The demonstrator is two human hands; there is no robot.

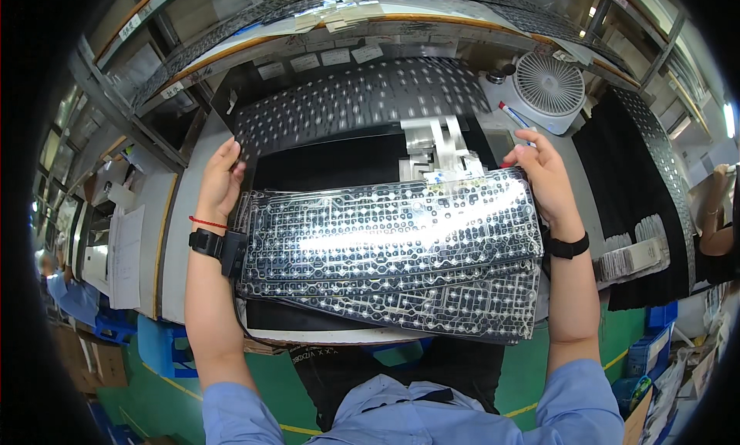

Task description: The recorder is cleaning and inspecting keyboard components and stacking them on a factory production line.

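My left hand (223, 177) is closed in a pinch on the lower left corner of a dark, dotted sheet (362, 98), which stands tilted up and is slightly blurred. My right hand (546, 175) is half curled, thumb and fingers apart, at the upper right corner of a stack of clear keyboard membrane sheets (393, 233). Nothing shows between its fingers. The stack lies in front of me, its lower sheets fanned askew. Silvery flexible tails (443, 156) rise from its back edge over a black mat (331, 164).
A white fan (549, 90) stands at the back right, with a red and blue pen (515, 112) beside it. Farther right, a pile of white pieces (636, 256) rests on black cloth (617, 167). A shelf edge (432, 20) crosses the back. Other people work at both sides.
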